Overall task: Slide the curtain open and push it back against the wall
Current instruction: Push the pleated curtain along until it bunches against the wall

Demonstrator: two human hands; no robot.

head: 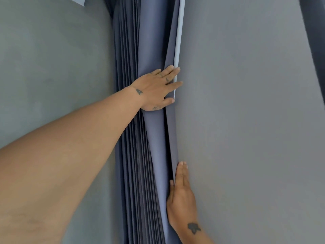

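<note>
**Curtain bunched, both hands on its right edge, wall side is to the left**

Left to right: grey wall (44,67) on the far left, then the curtain (133,138) gathered into a tight stack of vertical pleats, then the last loose fold (154,50) of lighter blue fabric, then a broad plain grey surface (246,103) filling the right half. Can't tell whether that surface is wall, panel or glass. A dark strip (314,41) shows at the far right edge; unclear what it is

Curtain's long axis runs top to bottom of the view, leaning slightly. A pale strip (179,41) runs along its right edge in the upper part: lining or a trim, can't say which

Left hand (156,88) is high on the bundle, arm crossing in from lower left. Fingers splayed and mostly straight, laid over the leading edge with the thumb below; flat press with a light pinch on the outer fold, not a closed fist

Right hand (181,196) is lower, coming up from the bottom. Fingers straight and together, pointing up, flat on the grey surface at the fabric edge, thumb tucked against the fold. Holding nothing, just pressing

Judgement: sliding looks basically done, stack is already compact. The remaining move is a push leftward, both hands being right of the bundle. Left hand is nearer the mass of pleats; the lower edge under the right hand flares out more, so it probably needs more of the shove
</note>
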